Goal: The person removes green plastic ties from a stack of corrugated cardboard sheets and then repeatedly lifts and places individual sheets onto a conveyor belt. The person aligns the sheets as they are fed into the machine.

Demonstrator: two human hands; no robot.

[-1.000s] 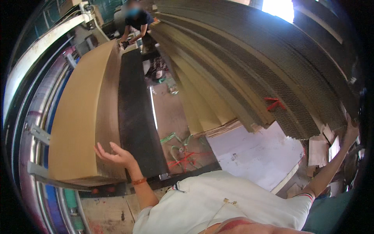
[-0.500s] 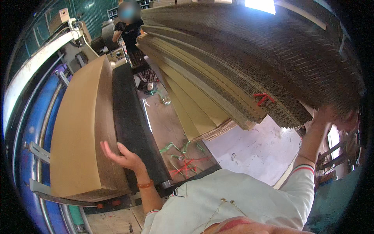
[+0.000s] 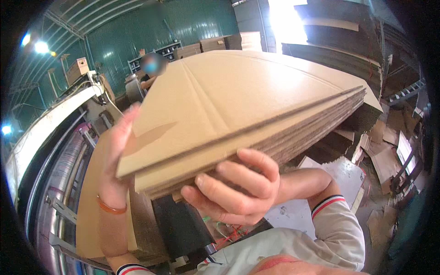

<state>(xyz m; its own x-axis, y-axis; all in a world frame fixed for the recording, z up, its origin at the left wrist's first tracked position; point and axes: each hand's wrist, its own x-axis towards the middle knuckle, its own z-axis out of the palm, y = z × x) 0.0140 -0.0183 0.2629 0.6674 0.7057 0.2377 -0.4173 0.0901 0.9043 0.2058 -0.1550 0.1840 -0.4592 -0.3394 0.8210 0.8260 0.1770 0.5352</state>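
Observation:
A thick batch of brown corrugated cardboard sheets (image 3: 247,98) is lifted in front of me, tilted, its top sheets slightly out of line with those below. My left hand (image 3: 120,146) lies along its left edge near the close corner, blurred, and holds that side. My right hand (image 3: 238,188) has its fingers curled against the near edge, gripping the batch there. Below and to the left, a stack of cardboard (image 3: 89,211) stands on the machine, partly hidden by my left arm. A black roller-like strip (image 3: 181,227) runs beside that stack.
A masked person (image 3: 150,68) stands beyond the raised sheets, a forearm near their far left corner. Machine rollers (image 3: 64,183) line the left. Tall cardboard piles (image 3: 334,59) stand at the right, with loose scraps (image 3: 385,160) on the floor. A whitish board (image 3: 288,215) lies below my right arm.
Both hands have come to the cardboard batch; my right hand moved in from the far right. The sheets now lie across the middle, top face showing, and the view has tipped up.

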